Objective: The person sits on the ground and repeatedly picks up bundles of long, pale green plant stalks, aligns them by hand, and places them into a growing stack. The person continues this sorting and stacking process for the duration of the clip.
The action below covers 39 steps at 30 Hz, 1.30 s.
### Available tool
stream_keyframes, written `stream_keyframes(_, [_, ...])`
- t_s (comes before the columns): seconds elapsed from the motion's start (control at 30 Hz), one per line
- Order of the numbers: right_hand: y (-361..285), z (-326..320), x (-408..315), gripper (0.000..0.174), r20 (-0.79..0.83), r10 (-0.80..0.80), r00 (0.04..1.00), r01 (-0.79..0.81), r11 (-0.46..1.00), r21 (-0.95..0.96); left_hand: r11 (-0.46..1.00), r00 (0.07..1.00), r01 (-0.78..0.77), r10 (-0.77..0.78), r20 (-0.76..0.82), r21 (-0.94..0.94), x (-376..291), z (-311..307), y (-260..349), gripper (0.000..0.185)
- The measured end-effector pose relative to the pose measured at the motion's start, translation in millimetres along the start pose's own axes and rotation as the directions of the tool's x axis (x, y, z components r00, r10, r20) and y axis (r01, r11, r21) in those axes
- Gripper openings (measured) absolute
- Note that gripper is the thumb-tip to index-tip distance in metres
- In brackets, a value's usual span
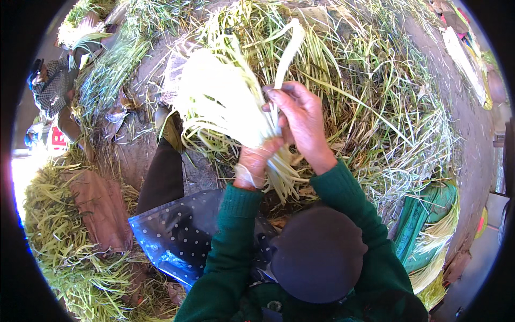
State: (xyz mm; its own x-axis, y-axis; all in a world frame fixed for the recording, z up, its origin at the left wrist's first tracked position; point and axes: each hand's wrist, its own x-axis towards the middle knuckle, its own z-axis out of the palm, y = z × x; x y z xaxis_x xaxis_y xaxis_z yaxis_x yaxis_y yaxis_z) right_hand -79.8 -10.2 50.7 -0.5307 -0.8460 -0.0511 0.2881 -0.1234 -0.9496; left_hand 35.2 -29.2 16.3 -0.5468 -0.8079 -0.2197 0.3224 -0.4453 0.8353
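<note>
My left hand point(257, 161) is closed around the lower end of a thick bunch of long pale leafy stalks point(225, 96). Bright light washes out much of the bunch, whose leaves fan away from me while the cut ends point(285, 177) stick out below the fist. A whitish band point(246, 176) circles my left wrist. Just to the right, my right hand point(299, 116) pinches a flat pale strand point(290, 52) between thumb and fingers. That strand stands up and bends over at its tip. Part of the right fingers is hidden behind the stalks.
Loose green stalks point(362, 80) cover the ground ahead. A dotted plastic apron point(177, 229) lies over my lap. Another person point(52, 86) sits at far left with stalks. More stalks point(52, 225) and a brown sack point(100, 209) lie left, a green sack point(422, 225) right.
</note>
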Motion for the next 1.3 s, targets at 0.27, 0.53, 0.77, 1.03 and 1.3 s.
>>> stream_keyframes(0.27, [91.6,-44.0,-52.3,0.034,0.282,0.123,0.951,-0.065,0.976,-0.207,0.955,0.979,0.193,-0.171,0.113,-0.227,10.6,-37.2,15.8,0.028])
stream_keyframes(0.53, [79.5,-80.3,-102.2,0.025,0.306,0.241,0.921,-0.013,0.804,-0.595,0.897,0.909,-0.072,0.239,0.342,-0.436,22.8,-78.9,133.2,0.025])
stream_keyframes(0.77, [98.2,-90.5,-100.7,0.018,0.375,0.07,0.924,0.294,0.496,-0.818,0.858,0.779,-0.17,0.418,0.468,-0.484,27.8,-70.9,196.6,0.052])
stream_keyframes(1.03, [99.7,-25.2,25.6,0.017,0.047,-0.048,0.998,0.065,0.876,-0.478,0.839,0.989,0.125,-0.06,0.138,-0.53,32.7,-86.8,27.7,0.03])
stream_keyframes(1.3, [83.7,-14.1,42.3,0.018,0.166,0.241,0.956,-0.19,0.943,-0.273,0.886,0.999,0.046,-0.031,0.04,-0.462,27.6,-73.8,35.2,0.021])
